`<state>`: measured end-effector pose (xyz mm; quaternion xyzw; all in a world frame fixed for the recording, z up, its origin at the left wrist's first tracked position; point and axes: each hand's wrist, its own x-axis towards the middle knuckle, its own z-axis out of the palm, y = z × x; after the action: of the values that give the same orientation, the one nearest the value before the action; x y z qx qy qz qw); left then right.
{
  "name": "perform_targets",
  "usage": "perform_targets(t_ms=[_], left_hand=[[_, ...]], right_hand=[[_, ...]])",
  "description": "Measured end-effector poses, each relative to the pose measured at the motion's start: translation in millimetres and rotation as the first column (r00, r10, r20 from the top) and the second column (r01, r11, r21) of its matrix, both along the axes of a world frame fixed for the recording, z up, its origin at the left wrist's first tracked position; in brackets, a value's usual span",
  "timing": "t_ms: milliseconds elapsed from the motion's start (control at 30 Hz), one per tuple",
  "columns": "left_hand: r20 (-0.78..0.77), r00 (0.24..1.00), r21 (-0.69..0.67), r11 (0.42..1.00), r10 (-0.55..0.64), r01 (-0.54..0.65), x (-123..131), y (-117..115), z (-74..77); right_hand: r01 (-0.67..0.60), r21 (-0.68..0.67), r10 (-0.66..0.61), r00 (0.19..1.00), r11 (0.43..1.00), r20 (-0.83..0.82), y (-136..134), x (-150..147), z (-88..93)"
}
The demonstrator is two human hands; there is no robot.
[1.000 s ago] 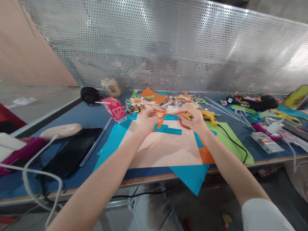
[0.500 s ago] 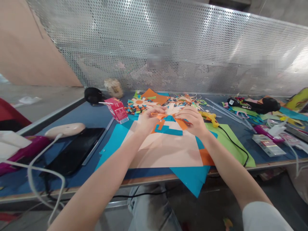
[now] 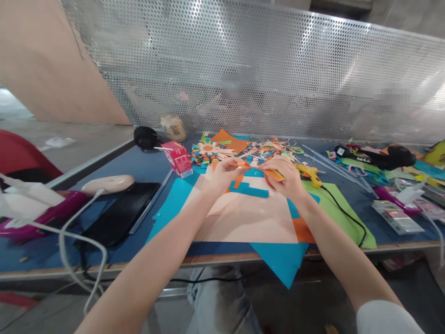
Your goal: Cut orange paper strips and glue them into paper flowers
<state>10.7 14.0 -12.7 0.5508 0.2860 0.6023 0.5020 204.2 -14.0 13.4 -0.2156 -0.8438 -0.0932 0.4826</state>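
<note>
My left hand (image 3: pixel 224 172) is closed, its thumb and fingertips pinching a small orange paper strip (image 3: pixel 244 164). Close beside it, my right hand (image 3: pixel 287 172) has its fingers closed around a folded orange paper piece (image 3: pixel 274 175). A reddish edge shows under that palm, too hidden to name. Both hands are raised slightly over a large pale pink paper sheet (image 3: pixel 239 222). Below the fingers lies a cut blue paper piece (image 3: pixel 255 190), with an orange strip at its left end. Beyond the fingertips, a pale paper flower (image 3: pixel 208 148) rests among scraps.
A yellow glue gun (image 3: pixel 309 174) lies right of my right hand, its black cord crossing green paper (image 3: pixel 342 213). On the left are a pink drink carton (image 3: pixel 179 160) and a black phone (image 3: pixel 121 213). Paper scraps (image 3: pixel 271 148) cover the back, before a perforated metal panel (image 3: pixel 271 60).
The orange paper at my right hand has turned and shows more of its face. The pale petals between my hands are now mostly hidden. The whole view has shifted slightly.
</note>
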Motion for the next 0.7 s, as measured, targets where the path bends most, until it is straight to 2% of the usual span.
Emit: perform_targets(t_ms=[200,300,533,700], left_hand=[[0.075,0.996,-0.06,0.997,-0.042,0.046,4,0,0.0],[0.06,0.996,-0.07,0.995,-0.065,0.069,6,-1,1.0],[0.052,0.996,-0.137,0.988,-0.069,0.076,9,-10,10.3],[0.053,0.995,-0.126,0.988,-0.081,0.087,9,-9,7.8]], right_hand=[[0.049,-0.093,-0.061,0.99,0.994,-0.127,-3,-6,0.9],[0.042,-0.169,-0.066,0.988,0.985,-0.14,-2,-5,-1.2],[0.104,-0.23,-0.154,0.965,0.968,-0.211,3,-3,-7.7],[0.142,-0.293,-0.213,0.95,0.945,-0.227,7,-4,-13.6]])
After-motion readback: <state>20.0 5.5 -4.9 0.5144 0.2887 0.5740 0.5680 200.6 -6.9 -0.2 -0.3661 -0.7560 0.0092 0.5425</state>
